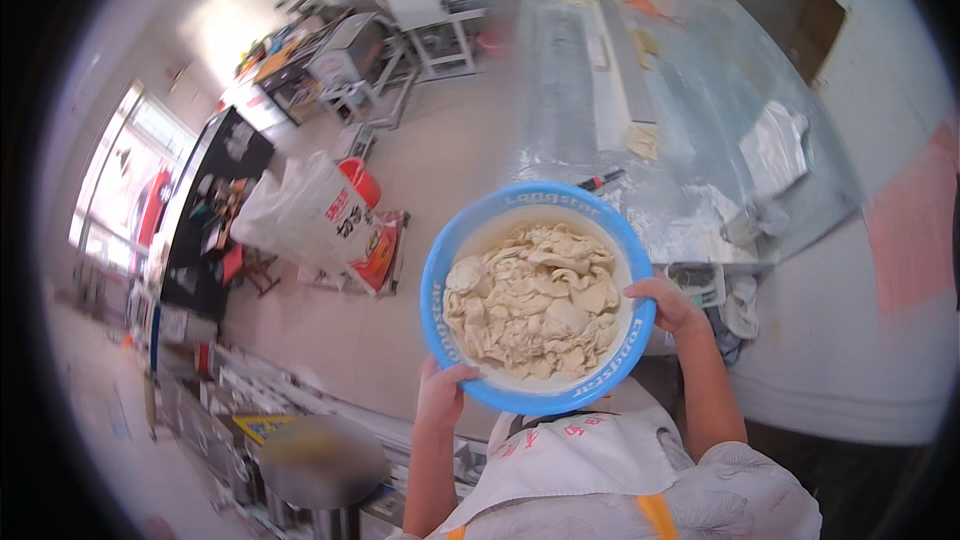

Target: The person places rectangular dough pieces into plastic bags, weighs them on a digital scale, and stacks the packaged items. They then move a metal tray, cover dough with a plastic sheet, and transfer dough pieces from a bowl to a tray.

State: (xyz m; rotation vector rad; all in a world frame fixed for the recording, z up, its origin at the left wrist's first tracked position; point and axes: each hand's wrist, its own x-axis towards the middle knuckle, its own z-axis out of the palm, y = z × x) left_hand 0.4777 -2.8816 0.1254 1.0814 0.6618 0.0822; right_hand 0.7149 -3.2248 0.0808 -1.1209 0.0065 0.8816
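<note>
Between my two hands is a round plastic basin with a wide blue rim [448, 236] and a pale inside. Torn, folded pieces of pale dough [536, 300] fill much of it. My left hand [442, 392] grips the rim at the lower left, thumb over the edge. On the right side, my right hand [667, 300] holds the rim the same way. The fingers under the basin are hidden from me. The basin is held up in front of my white apron [592, 457], which bears red writing.
Beyond the basin stretches a long metal-topped worktable [555, 90] with a red-and-black tool [601, 180], a dough scrap [643, 142] and a crumpled plastic bag [776, 146]. Left on the floor stand a big printed sack [315, 217] and a red bucket [361, 181]. Machines [349, 52] line the back.
</note>
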